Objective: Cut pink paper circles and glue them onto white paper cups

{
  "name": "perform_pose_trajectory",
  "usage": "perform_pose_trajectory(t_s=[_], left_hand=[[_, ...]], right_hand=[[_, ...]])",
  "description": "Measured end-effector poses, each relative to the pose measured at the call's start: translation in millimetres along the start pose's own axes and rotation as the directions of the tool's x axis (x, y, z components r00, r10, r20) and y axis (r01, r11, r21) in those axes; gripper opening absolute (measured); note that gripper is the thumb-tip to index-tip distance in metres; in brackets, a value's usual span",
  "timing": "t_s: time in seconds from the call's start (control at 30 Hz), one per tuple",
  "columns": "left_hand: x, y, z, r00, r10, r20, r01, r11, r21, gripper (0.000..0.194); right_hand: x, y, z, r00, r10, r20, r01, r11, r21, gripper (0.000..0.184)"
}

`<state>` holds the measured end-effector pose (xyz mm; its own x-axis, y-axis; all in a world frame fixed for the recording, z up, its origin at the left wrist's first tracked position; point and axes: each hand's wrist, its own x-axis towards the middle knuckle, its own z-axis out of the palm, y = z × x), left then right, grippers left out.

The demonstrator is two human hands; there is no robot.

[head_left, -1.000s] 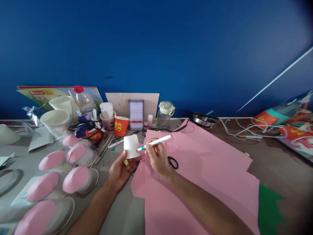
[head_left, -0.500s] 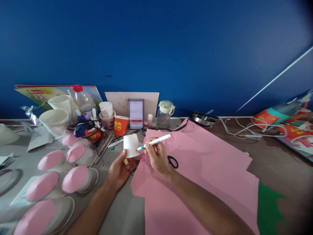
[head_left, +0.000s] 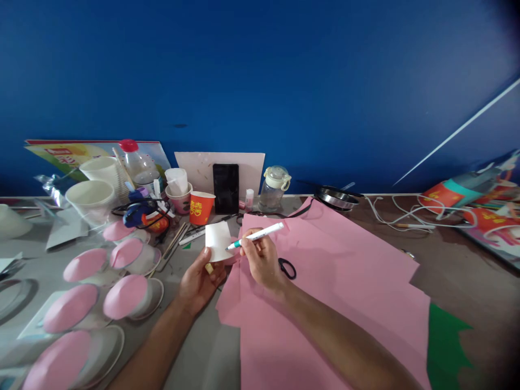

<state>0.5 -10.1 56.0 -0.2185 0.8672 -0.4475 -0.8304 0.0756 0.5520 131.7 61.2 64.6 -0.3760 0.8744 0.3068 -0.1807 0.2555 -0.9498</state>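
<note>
My left hand [head_left: 201, 281] pinches the lower edge of a small, slightly curved piece of white paper [head_left: 216, 239], holding it upright above the table. A small yellowish object [head_left: 209, 268] shows by the fingers; I cannot make out what it is. In my right hand [head_left: 262, 260] is a white marker pen [head_left: 264, 233] with a green-blue band, its tip at the paper's lower right edge. No mark can be made out on the paper. Large pink paper sheets [head_left: 325, 281] lie beneath my right forearm, with a black scissor handle [head_left: 287, 269] on them.
Several paper cups with pink cone tops [head_left: 125, 298] stand at the left. Behind are a red cup [head_left: 201, 208], a phone [head_left: 226, 188], a glass jar [head_left: 274, 189] and a clear bottle with red cap [head_left: 138, 165]. White cables [head_left: 385, 219] trail at the right.
The phone's screen, lit before, is dark now. Both hands, the paper and the marker pen stay almost in place.
</note>
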Motion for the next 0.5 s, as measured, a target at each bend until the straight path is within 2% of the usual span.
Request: perform_pose_trajectory(t_s=[0.1,0.37,0.5], left_hand=[[0.6,-0.7,-1.3,0.999,-0.001,0.040,0.001,1.000,-0.010,0.009],[-1.0,1.2,2.1,0.996,-0.051,-0.067,0.048,0.998,-0.049,0.006],[-1.1,1.2,1.7,0.998,-0.035,-0.054,0.034,0.999,-0.017,0.009]], right_hand=[[-0.3,1.6,-0.2,1.000,0.007,0.004,-0.007,1.000,0.006,0.016],[0.6,1.5,-0.8,1.000,0.002,0.006,-0.002,1.000,-0.010,0.017],[-0.1,3.2,-1.1,1.000,-0.009,0.012,0.009,1.000,-0.029,0.017]])
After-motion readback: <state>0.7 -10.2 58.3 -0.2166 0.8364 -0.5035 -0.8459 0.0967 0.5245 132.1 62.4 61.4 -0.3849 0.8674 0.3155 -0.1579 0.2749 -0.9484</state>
